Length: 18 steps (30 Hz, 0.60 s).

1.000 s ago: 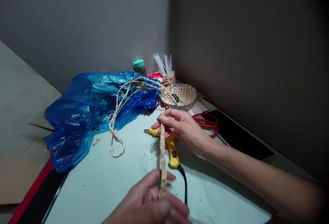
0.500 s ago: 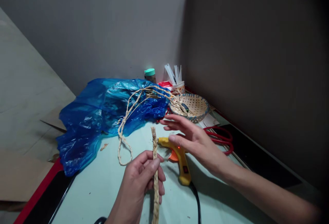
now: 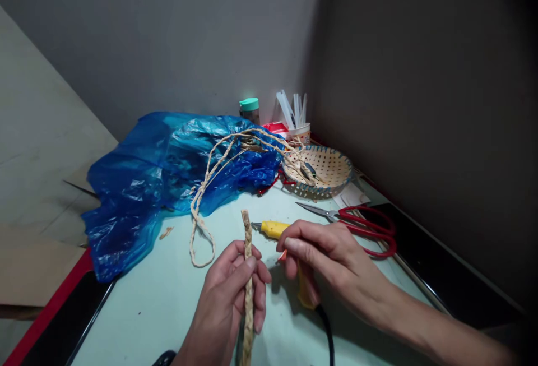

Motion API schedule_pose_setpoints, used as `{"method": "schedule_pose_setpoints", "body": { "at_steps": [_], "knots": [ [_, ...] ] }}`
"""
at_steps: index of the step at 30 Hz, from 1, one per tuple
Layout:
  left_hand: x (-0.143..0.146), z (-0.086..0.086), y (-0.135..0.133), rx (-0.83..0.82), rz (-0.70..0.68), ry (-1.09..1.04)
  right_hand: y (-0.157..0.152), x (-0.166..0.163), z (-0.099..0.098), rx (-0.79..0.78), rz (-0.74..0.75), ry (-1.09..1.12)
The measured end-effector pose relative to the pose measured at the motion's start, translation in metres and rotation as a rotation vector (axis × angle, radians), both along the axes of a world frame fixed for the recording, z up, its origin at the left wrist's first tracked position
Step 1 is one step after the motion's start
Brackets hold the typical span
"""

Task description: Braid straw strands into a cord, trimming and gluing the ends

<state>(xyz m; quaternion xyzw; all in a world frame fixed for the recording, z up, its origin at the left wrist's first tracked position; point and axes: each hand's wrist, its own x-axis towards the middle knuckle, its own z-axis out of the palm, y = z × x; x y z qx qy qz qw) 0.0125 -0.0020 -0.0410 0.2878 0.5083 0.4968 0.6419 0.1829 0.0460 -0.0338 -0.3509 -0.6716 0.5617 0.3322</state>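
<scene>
My left hand (image 3: pixel 235 287) grips a flat straw braid (image 3: pixel 248 299) between thumb and fingers. The braid stands nearly upright, its trimmed end a little above the fingers and its lower part running out of view. My right hand (image 3: pixel 321 251) is closed around a yellow hot glue gun (image 3: pixel 273 229), covering the middle of its body. An orange trigger shows under the fingers, and the grip's lower end lies by the table. The gun's metal nozzle points left, close beside the braid but apparently apart from it.
Red-handled scissors (image 3: pixel 365 226) lie right of the gun. Behind are a woven basket (image 3: pixel 323 189), a cup of glue sticks (image 3: pixel 300 130), a green-lidded jar (image 3: pixel 250 109) and a blue plastic bag (image 3: pixel 168 164). A thin braided cord (image 3: pixel 197 209) loops over the bag. A black cable (image 3: pixel 325 327) trails forward.
My right hand has come down from above the glue gun and closed around it. The scissors' blades, hidden before, now show. My left hand still holds the braid.
</scene>
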Motion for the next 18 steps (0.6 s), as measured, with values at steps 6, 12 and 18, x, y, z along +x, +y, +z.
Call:
{"method": "schedule_pose_setpoints", "body": {
  "at_steps": [6, 12, 18],
  "knots": [
    [0.001, -0.004, -0.001, -0.034, -0.028, -0.059, -0.007, 0.002, -0.002, -0.137, 0.075, -0.047],
    [0.003, -0.006, -0.001, -0.004, -0.053, -0.116, -0.007, -0.004, 0.001, 0.272, -0.001, -0.265],
    [0.001, -0.011, -0.001, -0.042, -0.097, -0.226, -0.01, -0.009, -0.015, 0.722, -0.019, -0.419]
  ]
}}
